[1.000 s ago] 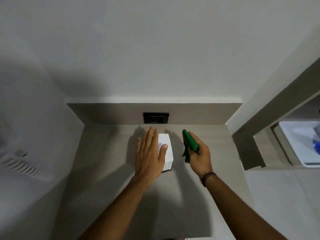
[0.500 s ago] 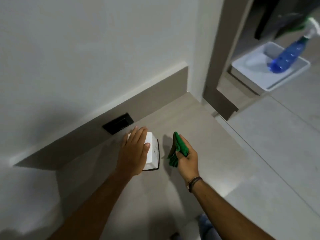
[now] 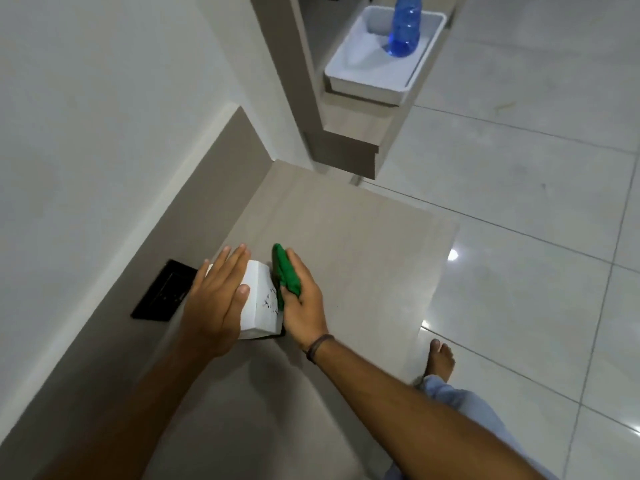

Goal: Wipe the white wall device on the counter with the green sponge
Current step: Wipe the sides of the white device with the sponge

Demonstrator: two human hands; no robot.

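The white wall device (image 3: 260,301) is a small box lying on the beige counter (image 3: 353,237), close to the back wall. My left hand (image 3: 216,299) lies flat over its top and left side, thumb on the upper face. My right hand (image 3: 302,303) grips the green sponge (image 3: 285,275) and presses it against the device's right side. Small dark markings show on the device's upper face beside the sponge. The device's left half is hidden under my left hand.
A black socket plate (image 3: 162,291) sits in the backsplash just left of the device. Beyond the counter's far end, a white tray (image 3: 372,76) holds a blue spray bottle (image 3: 403,27). Glossy floor tiles (image 3: 519,220) lie to the right, with my bare foot (image 3: 439,358) below the counter edge.
The camera has swung to the right, bringing the tray and floor into view. My right hand has brought the sponge from beside the device up against its right side. My left hand stays on the device.
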